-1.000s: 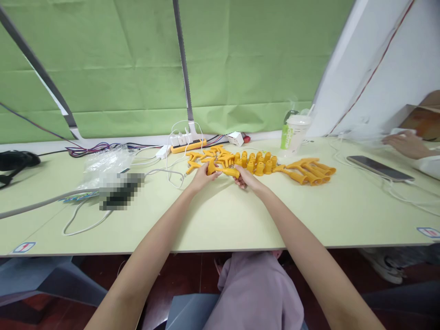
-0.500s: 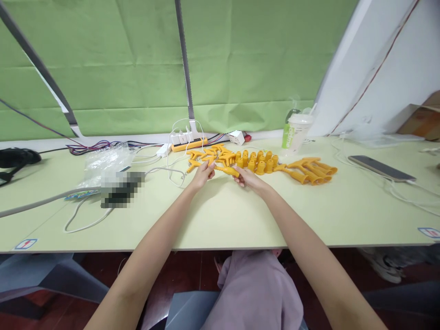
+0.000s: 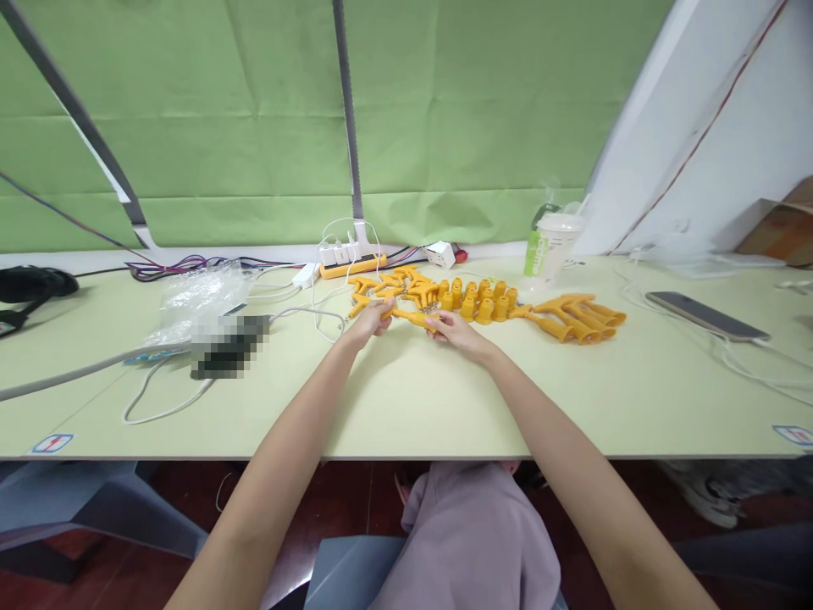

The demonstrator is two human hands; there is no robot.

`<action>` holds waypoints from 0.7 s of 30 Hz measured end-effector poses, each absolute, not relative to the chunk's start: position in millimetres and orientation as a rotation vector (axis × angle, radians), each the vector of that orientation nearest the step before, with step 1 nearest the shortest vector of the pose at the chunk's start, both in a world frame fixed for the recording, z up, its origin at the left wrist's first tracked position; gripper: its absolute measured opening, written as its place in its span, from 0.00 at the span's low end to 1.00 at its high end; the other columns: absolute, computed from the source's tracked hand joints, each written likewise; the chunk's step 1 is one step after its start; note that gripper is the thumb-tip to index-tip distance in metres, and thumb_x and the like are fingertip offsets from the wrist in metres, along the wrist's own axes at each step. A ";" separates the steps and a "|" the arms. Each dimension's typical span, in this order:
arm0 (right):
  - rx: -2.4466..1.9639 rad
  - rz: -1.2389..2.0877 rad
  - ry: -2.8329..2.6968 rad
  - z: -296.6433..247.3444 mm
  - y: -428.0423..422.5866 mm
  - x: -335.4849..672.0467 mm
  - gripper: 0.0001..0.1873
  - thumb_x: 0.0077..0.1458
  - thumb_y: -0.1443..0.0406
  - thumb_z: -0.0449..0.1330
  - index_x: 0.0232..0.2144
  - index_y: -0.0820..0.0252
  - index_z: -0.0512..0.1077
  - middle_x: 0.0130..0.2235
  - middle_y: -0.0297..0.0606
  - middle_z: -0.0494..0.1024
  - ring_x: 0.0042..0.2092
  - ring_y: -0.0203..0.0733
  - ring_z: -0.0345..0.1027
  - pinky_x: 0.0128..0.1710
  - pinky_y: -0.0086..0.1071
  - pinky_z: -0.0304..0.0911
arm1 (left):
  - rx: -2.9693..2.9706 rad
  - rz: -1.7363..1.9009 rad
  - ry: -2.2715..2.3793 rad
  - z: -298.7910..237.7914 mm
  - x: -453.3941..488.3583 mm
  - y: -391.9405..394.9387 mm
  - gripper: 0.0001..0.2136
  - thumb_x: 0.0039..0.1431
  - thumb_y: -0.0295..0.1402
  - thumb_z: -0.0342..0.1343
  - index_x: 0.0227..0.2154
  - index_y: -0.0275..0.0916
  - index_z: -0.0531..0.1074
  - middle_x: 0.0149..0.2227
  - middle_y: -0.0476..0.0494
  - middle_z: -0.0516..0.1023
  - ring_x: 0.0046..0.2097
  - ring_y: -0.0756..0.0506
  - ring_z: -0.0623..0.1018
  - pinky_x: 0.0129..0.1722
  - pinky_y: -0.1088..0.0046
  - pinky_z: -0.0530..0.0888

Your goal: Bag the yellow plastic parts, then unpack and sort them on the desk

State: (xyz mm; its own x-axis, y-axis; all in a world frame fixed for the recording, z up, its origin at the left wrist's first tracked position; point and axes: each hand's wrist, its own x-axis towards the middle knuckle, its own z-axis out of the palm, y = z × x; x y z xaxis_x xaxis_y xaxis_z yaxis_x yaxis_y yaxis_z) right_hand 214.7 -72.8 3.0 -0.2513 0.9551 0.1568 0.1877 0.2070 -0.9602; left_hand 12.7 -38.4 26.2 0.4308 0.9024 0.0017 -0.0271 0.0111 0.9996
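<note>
A slender yellow plastic piece (image 3: 410, 318) spans the gap between my two hands just above the table. My left hand (image 3: 372, 324) pinches its left end, and my right hand (image 3: 461, 333) grips the right end with thumb and fingers. Behind my hands lies a pile of branched yellow pieces (image 3: 397, 278) with small metal bits showing among them. Yellow cone-like caps (image 3: 483, 310) stand upright in rows to the right. Farther right, several longer yellow pieces with flared ends (image 3: 575, 320) are stacked together. My fingers cover both ends of the held piece.
A power strip (image 3: 352, 266) with white plugs and cables sits by the green backdrop. At the left are a clear plastic bag (image 3: 203, 296), a blurred dark object (image 3: 232, 346) and grey cables. A lidded cup (image 3: 551, 246) and a phone (image 3: 706, 315) are at the right.
Both hands have shifted slightly, with the yellow piece still between them. My right fingers sit a little differently on its end. The whole view has moved slightly.
</note>
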 end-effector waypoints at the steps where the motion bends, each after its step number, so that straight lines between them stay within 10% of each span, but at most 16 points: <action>1: -1.111 1.106 -1.640 2.2 -71.9 214.4 0.22 0.44 0.47 0.60 0.26 0.60 0.66 0.23 0.30 0.66 0.22 0.29 0.53 0.23 0.27 0.48 | 1.357 0.867 0.878 27.0 11.4 -37.9 0.18 0.57 0.44 0.51 0.21 0.41 0.53 0.13 0.60 0.47 0.14 0.58 0.46 0.16 0.81 0.42; 21: -1.174 -0.036 -2.171 10.6 -79.7 209.5 0.08 0.54 0.62 0.55 0.36 0.59 0.68 0.29 0.36 0.70 0.31 0.40 0.62 0.37 0.32 0.54 | 1.262 0.661 0.961 27.2 -7.4 -28.1 0.18 0.57 0.46 0.49 0.21 0.37 0.65 0.12 0.59 0.46 0.14 0.58 0.45 0.14 0.82 0.41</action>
State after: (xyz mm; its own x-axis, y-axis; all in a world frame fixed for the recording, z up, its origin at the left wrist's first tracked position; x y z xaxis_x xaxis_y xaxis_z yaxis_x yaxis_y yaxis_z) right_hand 209.5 -79.7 10.6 -0.3790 0.7363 0.5606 0.7545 0.5966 -0.2734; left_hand -7.4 -28.1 27.2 0.4713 0.8518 -0.2288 0.0905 0.2114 0.9732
